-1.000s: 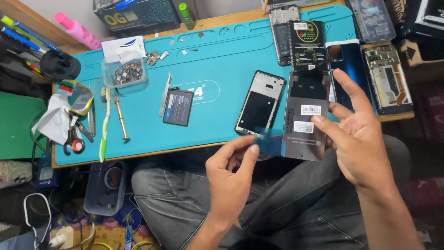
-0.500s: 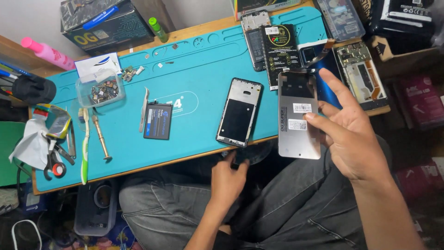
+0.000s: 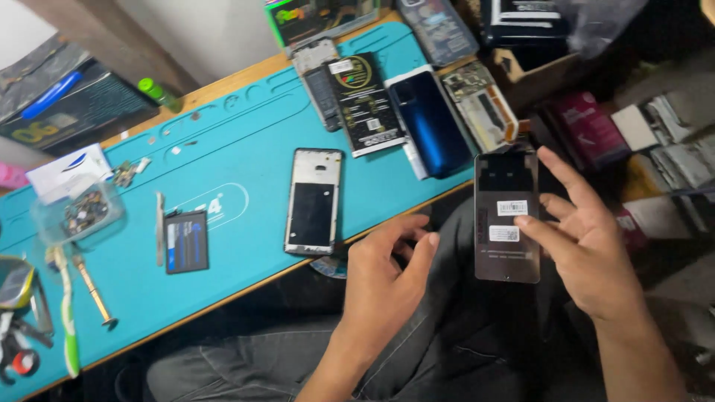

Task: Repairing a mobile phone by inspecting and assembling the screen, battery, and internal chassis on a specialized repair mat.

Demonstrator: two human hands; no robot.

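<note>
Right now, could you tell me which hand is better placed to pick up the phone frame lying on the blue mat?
Probably the left hand: it is empty and right beside the phone frame, while the right hand holds the grey panel.

You have a dark, flat rectangular phone screen panel [image 3: 506,217]. It stands upright off the desk. Two white stickers face you.

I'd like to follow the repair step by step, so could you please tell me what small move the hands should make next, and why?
Probably bring the left hand across to the dark rectangular phone screen panel. The right hand holds it alone, off the teal work mat, above the lap, while the left hand looks empty just beside it. A second grip would steady it.
</note>
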